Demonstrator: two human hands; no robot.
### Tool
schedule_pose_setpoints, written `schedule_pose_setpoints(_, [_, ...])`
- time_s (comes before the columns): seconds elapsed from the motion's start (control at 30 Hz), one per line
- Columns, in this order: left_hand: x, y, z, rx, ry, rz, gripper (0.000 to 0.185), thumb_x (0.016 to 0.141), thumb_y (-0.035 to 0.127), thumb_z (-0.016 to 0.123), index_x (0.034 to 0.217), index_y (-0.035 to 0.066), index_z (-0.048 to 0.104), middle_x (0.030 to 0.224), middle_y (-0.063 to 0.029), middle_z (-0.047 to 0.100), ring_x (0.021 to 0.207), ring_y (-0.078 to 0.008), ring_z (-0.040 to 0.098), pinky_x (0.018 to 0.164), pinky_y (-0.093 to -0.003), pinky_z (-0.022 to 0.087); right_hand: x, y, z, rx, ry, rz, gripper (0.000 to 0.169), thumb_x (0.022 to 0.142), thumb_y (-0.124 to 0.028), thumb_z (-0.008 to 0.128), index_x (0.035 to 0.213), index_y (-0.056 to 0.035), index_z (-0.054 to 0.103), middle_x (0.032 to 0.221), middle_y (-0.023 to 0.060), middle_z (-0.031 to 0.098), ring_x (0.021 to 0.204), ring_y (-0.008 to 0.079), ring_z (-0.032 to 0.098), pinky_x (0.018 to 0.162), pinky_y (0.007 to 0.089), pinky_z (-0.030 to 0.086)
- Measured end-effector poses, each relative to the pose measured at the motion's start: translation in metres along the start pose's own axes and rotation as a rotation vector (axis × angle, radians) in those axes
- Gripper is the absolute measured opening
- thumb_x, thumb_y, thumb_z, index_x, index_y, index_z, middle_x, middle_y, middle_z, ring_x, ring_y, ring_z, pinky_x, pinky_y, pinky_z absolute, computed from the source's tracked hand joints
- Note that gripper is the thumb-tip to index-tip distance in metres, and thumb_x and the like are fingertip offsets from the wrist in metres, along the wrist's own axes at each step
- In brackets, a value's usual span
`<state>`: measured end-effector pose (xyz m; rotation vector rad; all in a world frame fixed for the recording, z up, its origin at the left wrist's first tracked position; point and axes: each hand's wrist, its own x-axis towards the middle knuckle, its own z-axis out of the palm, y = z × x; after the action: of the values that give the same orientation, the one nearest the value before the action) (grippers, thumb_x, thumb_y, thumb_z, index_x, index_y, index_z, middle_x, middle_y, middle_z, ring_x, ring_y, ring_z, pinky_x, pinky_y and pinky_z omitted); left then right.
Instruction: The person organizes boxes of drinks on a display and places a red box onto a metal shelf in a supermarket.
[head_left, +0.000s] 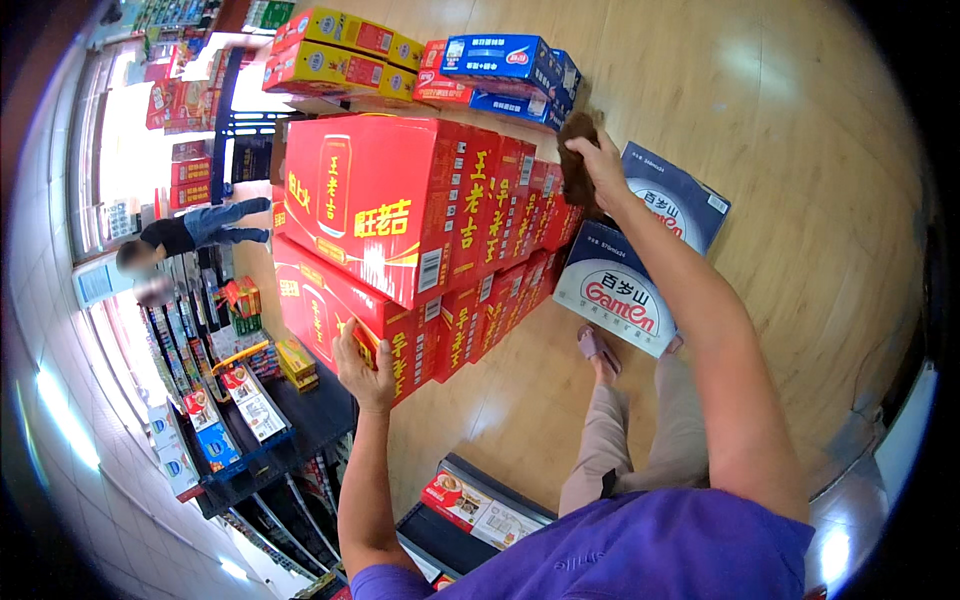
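Observation:
In my right hand (598, 165) is a dark brown cloth (576, 180), bunched beside the far end of a stack of red drink cartons. My left hand (364, 369) rests its spread fingers on the near corner of a lower red carton (304, 289). Above it sits an upper red carton (360, 202), printed with a can and yellow characters. More red cartons (487, 311) run back in two layers, their barcoded ends facing me. Two Ganten water cartons, a nearer one (600, 259) and a farther one (675, 180), lie beside my legs, partly behind my right forearm.
Yellow cartons (330, 64) and blue cartons (495, 60) stand beyond the red stack. A dark shelf unit (311, 420) with boxed goods is at the left, another shelf (457, 532) close before my body. A person (187, 229) stands farther off. The floor (795, 247) is wood-patterned.

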<state>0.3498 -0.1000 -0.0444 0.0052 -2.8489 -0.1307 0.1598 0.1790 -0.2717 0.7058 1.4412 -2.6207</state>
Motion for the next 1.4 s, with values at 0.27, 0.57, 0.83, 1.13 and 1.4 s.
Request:
schedule_pose_setpoints(0.27, [-0.001,0.002,0.004,-0.076,-0.020,-0.047,0.050,0.076,0.037,0.051,0.106,-0.003,0.043,0.082,-0.0107,0.042,0.070,-0.0200,0.042,0.061,-0.0277,0.034,-0.046,0.098,0.039,-0.061,0.204,-0.062,0.046,0.069,-0.022,0.051,0.107,0.0023,0.043,0.099,0.0184,0.047,0.095,0.0305,0.044,0.081,0.0362,0.035])
schedule_pose_setpoints(0.57, [-0.004,-0.003,0.000,-0.081,-0.096,-0.098,0.054,0.077,0.039,0.049,0.111,-0.003,0.038,0.095,-0.0134,0.042,0.088,-0.0228,0.043,0.077,-0.0327,0.034,-0.255,0.139,-0.002,-0.010,-0.410,1.164,0.017,0.062,-0.014,0.053,0.071,0.0008,0.054,0.064,0.0068,0.052,0.054,0.0174,0.049,0.052,0.0289,0.040])
schedule_pose_setpoints(0.83, [-0.003,-0.003,0.004,-0.161,-0.068,-0.117,0.058,0.076,0.044,0.051,0.109,-0.002,0.039,0.091,-0.0119,0.040,0.083,-0.0209,0.042,0.072,-0.0310,0.035,-0.072,0.112,-0.035,0.122,0.158,0.298,0.033,0.071,-0.017,0.048,0.100,-0.0005,0.050,0.091,0.0097,0.054,0.082,0.0181,0.050,0.073,0.0275,0.039])
schedule_pose_setpoints(1.13, [-0.008,-0.006,0.001,-0.280,-0.141,-0.186,0.054,0.079,0.035,0.051,0.117,0.000,0.035,0.106,-0.0090,0.038,0.102,-0.0178,0.037,0.089,-0.0306,0.027,0.011,0.111,0.004,-0.112,0.122,-0.124,0.032,0.068,-0.019,0.051,0.092,0.0028,0.050,0.092,0.0163,0.051,0.084,0.0243,0.049,0.075,0.0327,0.039])
schedule_pose_setpoints(1.4, [-0.011,-0.009,-0.003,-0.189,-0.148,-0.192,0.055,0.079,0.037,0.049,0.117,-0.001,0.035,0.110,-0.0119,0.038,0.105,-0.0214,0.036,0.092,-0.0333,0.025,-0.220,0.166,-0.018,-0.241,-0.692,1.004,0.012,0.059,-0.012,0.054,0.068,-0.0033,0.054,0.063,0.0069,0.052,0.056,0.0157,0.049,0.048,0.0277,0.039])
